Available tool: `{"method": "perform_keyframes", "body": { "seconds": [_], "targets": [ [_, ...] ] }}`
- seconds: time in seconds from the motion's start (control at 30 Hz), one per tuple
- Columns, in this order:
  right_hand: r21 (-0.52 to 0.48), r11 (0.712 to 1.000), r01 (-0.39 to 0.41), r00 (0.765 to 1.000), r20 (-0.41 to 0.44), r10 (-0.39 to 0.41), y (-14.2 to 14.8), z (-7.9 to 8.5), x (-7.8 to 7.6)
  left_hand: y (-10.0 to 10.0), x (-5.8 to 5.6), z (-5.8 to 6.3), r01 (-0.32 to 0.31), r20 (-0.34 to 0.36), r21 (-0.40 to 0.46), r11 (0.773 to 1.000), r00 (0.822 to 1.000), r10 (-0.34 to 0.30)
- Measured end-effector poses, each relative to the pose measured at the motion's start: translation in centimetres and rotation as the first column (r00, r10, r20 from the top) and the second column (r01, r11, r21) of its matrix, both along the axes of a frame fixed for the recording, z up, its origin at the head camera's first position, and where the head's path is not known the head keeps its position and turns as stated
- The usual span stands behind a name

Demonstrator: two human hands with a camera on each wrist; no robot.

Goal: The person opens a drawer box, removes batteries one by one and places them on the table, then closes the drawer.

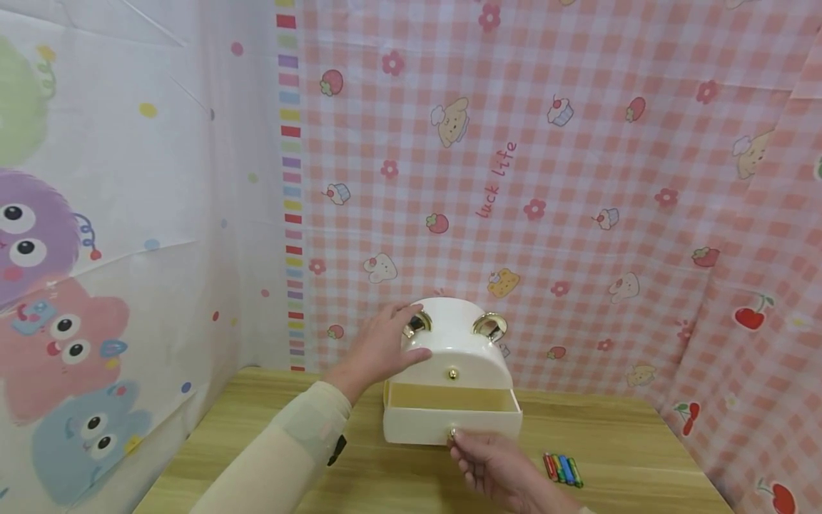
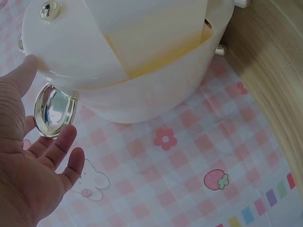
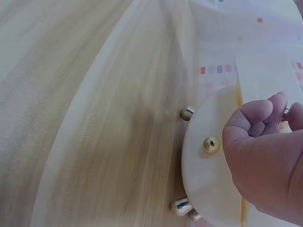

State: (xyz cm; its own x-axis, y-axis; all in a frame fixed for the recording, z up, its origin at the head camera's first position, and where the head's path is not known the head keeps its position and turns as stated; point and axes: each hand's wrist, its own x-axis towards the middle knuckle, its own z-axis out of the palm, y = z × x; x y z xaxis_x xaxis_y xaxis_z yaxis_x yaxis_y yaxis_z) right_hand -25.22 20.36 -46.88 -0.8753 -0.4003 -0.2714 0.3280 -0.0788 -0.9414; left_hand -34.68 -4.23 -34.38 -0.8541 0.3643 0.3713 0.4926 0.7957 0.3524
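Observation:
A white cabinet (image 1: 452, 321) with a rounded top, gold ear-shaped rings and two drawers stands on the table. Its lower drawer (image 1: 417, 426) is pulled out and shows a yellowish inside. My right hand (image 1: 497, 464) pinches the small gold knob (image 3: 285, 113) on that drawer's front between thumb and fingers. At the cabinet's upper left is my left hand (image 1: 379, 346), its thumb (image 2: 26, 73) at the front face and its fingers loosely spread by the left gold ring (image 2: 56, 111). The upper drawer, with its own gold knob (image 1: 452, 373), is closed.
Several small coloured cylinders (image 1: 562, 470), like batteries, lie in a row on the wooden table (image 1: 616, 435), right of my right hand. A pink checked cloth (image 1: 578, 164) hangs behind the cabinet, and a white printed cloth (image 1: 148, 171) hangs at the left.

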Motion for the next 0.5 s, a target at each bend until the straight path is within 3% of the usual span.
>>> {"method": "perform_keyframes", "body": {
  "seconds": [0.5],
  "targets": [
    [0.024,0.997,0.068,0.998,-0.016,-0.067,-0.6,0.1,-1.9,-0.1,-0.1,0.0,-0.003,0.007,-0.005,1.000,1.000,0.003]
  ]
}}
